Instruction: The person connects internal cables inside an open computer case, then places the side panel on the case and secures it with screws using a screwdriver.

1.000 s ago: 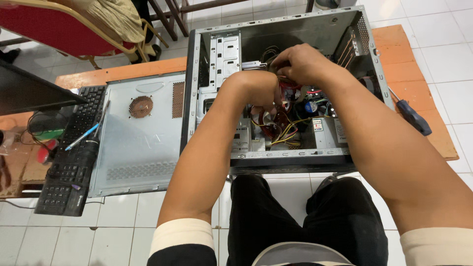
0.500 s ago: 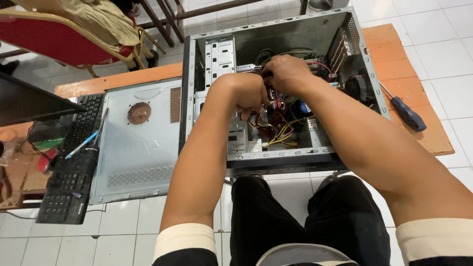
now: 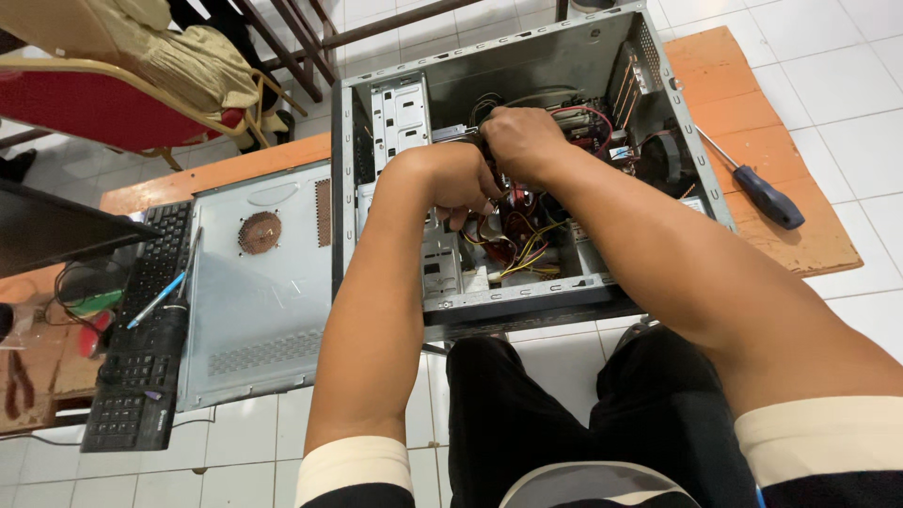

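Head view, the only one: open computer case (image 3: pixel 527 56) lies on its side on an orange board (image 3: pixel 800 235), its open face up toward the camera and its long axis running away from the person. Both forearms reach forward from the bottom edge and meet inside the case, near the upper middle.

Left hand (image 3: pixel 450 183) is curled, fingers bent down into the bundle of red, yellow and black cables (image 3: pixel 515 246) just below it. It appears to pinch something there, but what it grips is hidden under the knuckles; cannot tell.

Right hand (image 3: pixel 522 141) is clenched, back of the hand up, sitting just beyond and right of the left one, the two touching or nearly so. What it holds is hidden by the fingers. It lies beside the grey drive cage (image 3: pixel 400 118) and over the circuit board end of the case, so it is the hand deeper in.

Cable bundle runs from under the hands toward the person, along the case's long axis.

Also noted: removed grey side panel (image 3: pixel 254 282) flat on the tiles to the left, touching the case; black keyboard (image 3: pixel 141 348) farther left with a blue pen (image 3: pixel 155 301) on it; screwdriver (image 3: pixel 757 186) on the board to the right, well apart from both hands; red chair (image 3: pixel 103 103) at upper left.
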